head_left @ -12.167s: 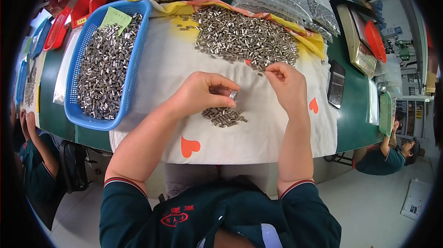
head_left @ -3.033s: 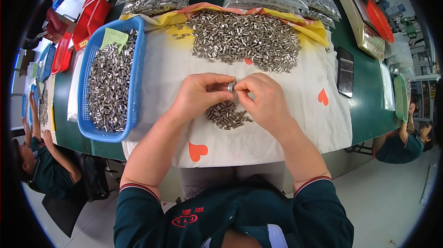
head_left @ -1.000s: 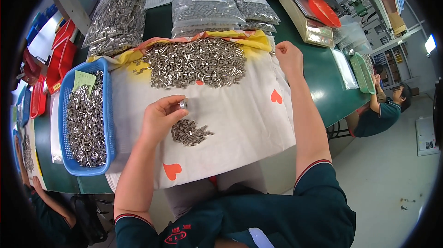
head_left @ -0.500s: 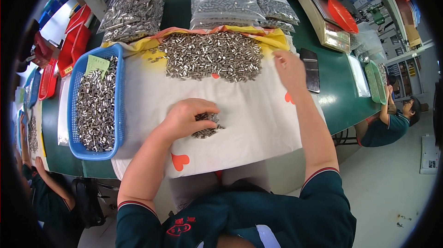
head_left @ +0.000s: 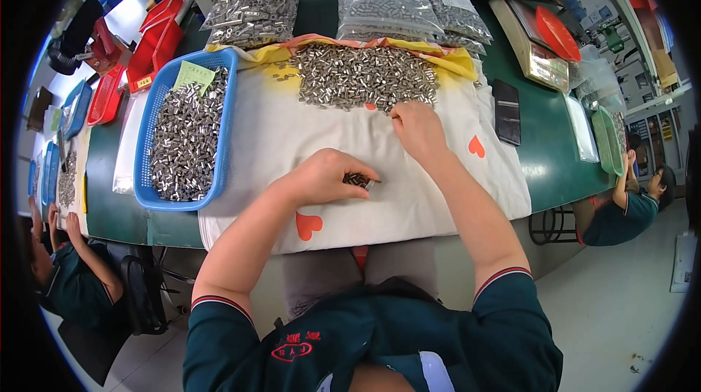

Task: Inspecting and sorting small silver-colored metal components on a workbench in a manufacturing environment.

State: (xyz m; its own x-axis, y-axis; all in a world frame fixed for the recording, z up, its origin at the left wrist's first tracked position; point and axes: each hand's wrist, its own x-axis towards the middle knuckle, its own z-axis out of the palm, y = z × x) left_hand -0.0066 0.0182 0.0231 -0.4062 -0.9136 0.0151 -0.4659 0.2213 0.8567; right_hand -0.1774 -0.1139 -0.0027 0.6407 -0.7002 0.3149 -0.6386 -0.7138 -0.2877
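Note:
My left hand (head_left: 326,176) rests on the white cloth (head_left: 380,220), its fingers curled round a handful of small metal sleeves (head_left: 356,179). Some of them show between the thumb and forefinger. Farther off and to the right, my right hand (head_left: 419,129) has its fingers pinched together at the near edge of a large pile of metal sleeves (head_left: 361,78). What is between those fingertips, if anything, is too small to make out. The pile lies on the far part of the cloth, against its folded yellow edge (head_left: 454,62).
A blue basket (head_left: 228,125) full of metal sleeves, with a green slip, stands at the left. Clear bags of parts (head_left: 255,1) line the back. A dark phone-like slab (head_left: 507,112) and a scale (head_left: 537,56) sit at the right. Other people work at both sides.
My right hand has come left and nearer, to the pile's near edge. The loose sleeves by my left hand are now gathered within its curled fingers. The view has shifted slightly.

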